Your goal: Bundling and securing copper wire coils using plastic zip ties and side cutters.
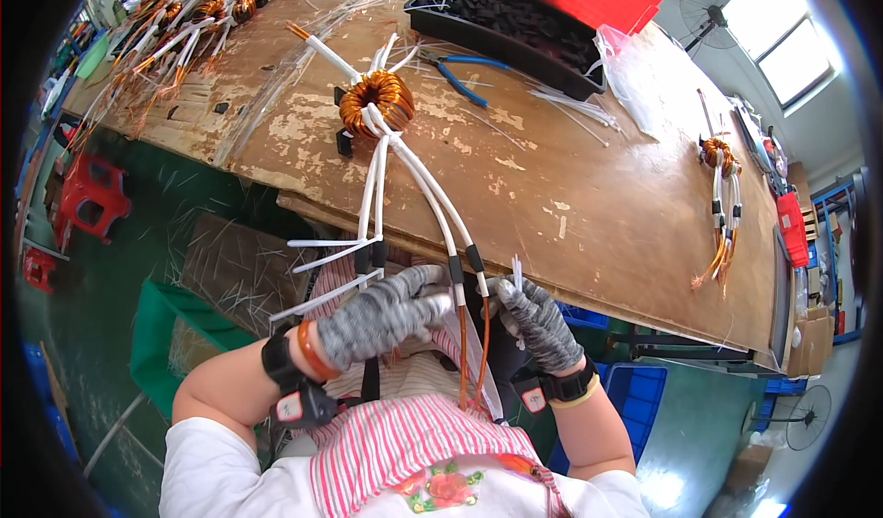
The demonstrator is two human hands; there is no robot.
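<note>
On the table's near part lies a copper-wound toroidal coil (377, 104) with white-sleeved leads (428, 182) running toward me. Black bands (464, 262) wrap the leads, and two orange-brown wires (485, 343) hang below them over my apron. My left hand (391, 316), in a grey knit glove, has its fingers stretched out beside the banded leads. White strips (322, 299) stick out to the left above that hand. My right hand (543, 325), also gloved, is closed on a small bunch of thin white cable ties (517, 271), just right of the leads.
Blue-handled cutters (460, 76) lie behind the coil, beside a black bin (515, 35) of small black pieces with a red lid. Loose white cable ties (579, 106) lie near it. More coils sit at far left (212, 12) and right (720, 157). A red stool (95, 196) stands leftward.
</note>
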